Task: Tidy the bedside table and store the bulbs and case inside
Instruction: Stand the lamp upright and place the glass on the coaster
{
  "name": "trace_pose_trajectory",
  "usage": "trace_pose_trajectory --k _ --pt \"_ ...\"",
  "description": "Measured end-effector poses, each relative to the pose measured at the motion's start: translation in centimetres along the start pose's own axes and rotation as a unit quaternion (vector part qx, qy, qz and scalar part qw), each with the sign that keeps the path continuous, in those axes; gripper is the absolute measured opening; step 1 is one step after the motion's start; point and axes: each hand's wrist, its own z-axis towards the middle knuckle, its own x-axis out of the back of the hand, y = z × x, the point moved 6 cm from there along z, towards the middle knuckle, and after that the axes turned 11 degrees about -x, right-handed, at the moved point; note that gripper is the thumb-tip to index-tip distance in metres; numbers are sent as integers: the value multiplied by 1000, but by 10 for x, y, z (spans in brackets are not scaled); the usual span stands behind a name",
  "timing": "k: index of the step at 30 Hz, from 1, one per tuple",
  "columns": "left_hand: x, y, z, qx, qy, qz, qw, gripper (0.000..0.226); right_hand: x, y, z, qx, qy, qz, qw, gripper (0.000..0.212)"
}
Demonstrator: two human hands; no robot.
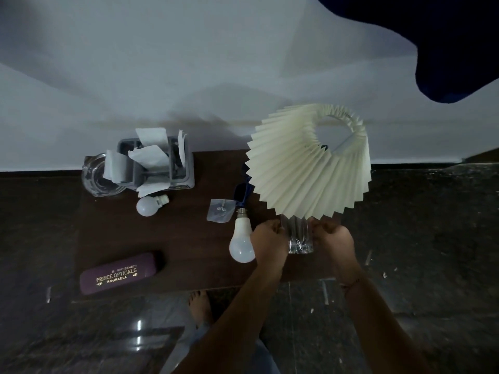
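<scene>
Looking straight down on a dark wooden bedside table (189, 238), pushed up to a pale wall. On its right part, a big cream pleated lamp shade (307, 163), tipped over toward the wall. Under it, a clear glass lamp base (299, 238), held from both sides: left hand (270, 244) on its left, right hand (336, 241) on its right, fingers curled in against the glass. Both hands full, then, with none free for a bulb or the case.

At the back left, a grey desk organizer (186, 176) stuffed with white paper scraps (149, 155), touching a glass ashtray (100, 182) on its left.

At the front left, well apart from both hands, the purple glasses case (121, 273), closed and lying flat, long way running left to right, right end a bit farther back.

Just beside the left hand, maybe touching it, the big white bulb (241, 238), lying on its side, round end toward the front, metal cap pointing to the wall. Nearest to the left hand by far, so likely an easy first pick for that hand, round the fat end.

Farther back and left, right in front of the organizer, the small white bulb (148, 205), on its side too, cap pointing right. Also on the left hand's side.

Between the two bulbs, a small clear plastic bag (220, 211), next to a dark blue thing (243, 194) partly hidden under the shade; hard to tell what.

No drawer or door in view from up here. Bulbs and case not yet put away.
</scene>
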Motion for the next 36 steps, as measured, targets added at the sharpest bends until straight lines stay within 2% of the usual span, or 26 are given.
trace_pose_trajectory --k 5,14,20,23,26,31,34,36 --pt "-6 -9 -2 49 -24 -62 997 20 -7 4 4 -33 -3 -6 999 20" --pt "-7 -16 -21 69 -47 -116 990 19 6 10 -21 -35 -34 -7 999 25" --pt "12 -26 -60 83 -84 -105 987 23 11 22 -59 -9 -54 -55 997 24" --pt "34 -31 -79 87 -89 -97 988 12 5 24 -79 7 -63 -113 992 26" --pt "62 -32 -95 84 -94 -82 989 10 -8 16 -103 7 -107 -123 987 15" --pt "130 -29 -104 41 -33 -8 999 11 -48 8 -133 1 -168 -101 981 5" --pt "170 -44 -104 56 35 -34 997 22 -84 6 -145 23 -204 -139 969 19" --pt "197 -54 -103 69 82 -70 992 37 -108 1 -148 40 -214 -154 964 4"
